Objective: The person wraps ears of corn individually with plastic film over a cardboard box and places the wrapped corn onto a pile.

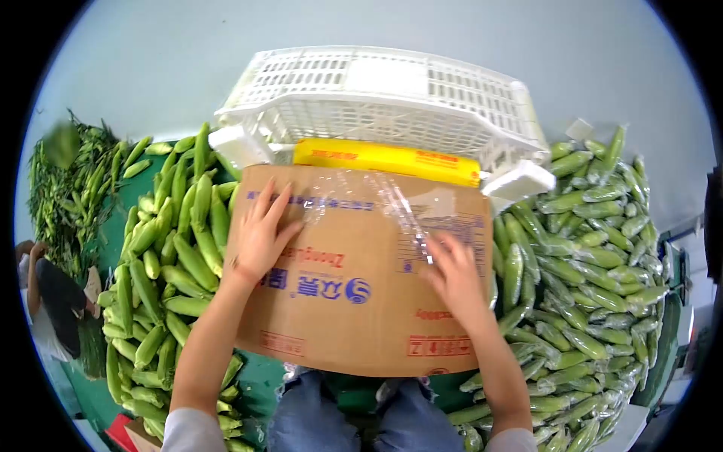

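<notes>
A flat brown cardboard piece (339, 301) with blue and red print lies across the person's lap. My left hand (262, 230) rests on its upper left part with the fingers spread. Near the right side, my right hand (454, 275) is over the cardboard, fingers bent beside the end of a crinkled strip of clear film (403, 215). Whether the fingertips pinch the film is hard to tell. Along the cardboard's far edge lies a yellow box (384, 160) with red print, in front of a white plastic crate (384, 75).
Unwrapped green corn (184, 248) is heaped at the left, and film-wrapped corn (595, 286) at the right. Loose husks (71, 181) lie at the far left. Another person (56, 301) sits at the left edge. White foam blocks (520, 181) flank the yellow box.
</notes>
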